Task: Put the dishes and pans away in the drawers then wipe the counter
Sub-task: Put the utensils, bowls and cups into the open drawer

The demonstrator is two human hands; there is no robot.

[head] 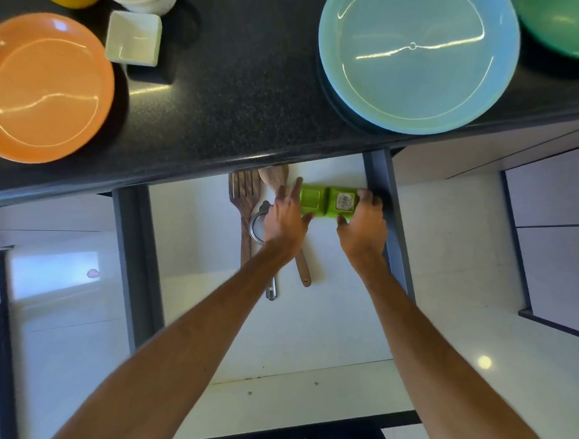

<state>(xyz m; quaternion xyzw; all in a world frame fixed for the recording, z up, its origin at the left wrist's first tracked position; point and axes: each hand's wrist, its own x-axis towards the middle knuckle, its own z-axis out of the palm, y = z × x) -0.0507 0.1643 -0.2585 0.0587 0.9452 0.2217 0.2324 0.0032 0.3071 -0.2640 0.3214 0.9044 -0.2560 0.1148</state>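
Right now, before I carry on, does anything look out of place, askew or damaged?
Nothing spilled or broken. The blue plate sits right at the front edge of the counter, above the open drawer. The green dishes look base-up, with a sticker showing.

Two green dishes (328, 201) are held between the left hand (286, 219) and right hand (365, 227) in the drawer (196, 230), beside wooden utensils (245, 196).

You see a counter (241, 91) of dark, speckled, stone-like material, polished enough to catch glare. The orange plate (45, 89), blue plate (416, 57) and white square dish (133, 38) are smooth and glossy. In your drawer (309, 322), lined smooth white with matt grey sides, lie a wooden slotted spatula (245, 196), a wooden spoon (274, 177) and a shiny metal utensil (256, 225). The green dishes (326, 201) look glossy, and one bears a paper label (345, 199).
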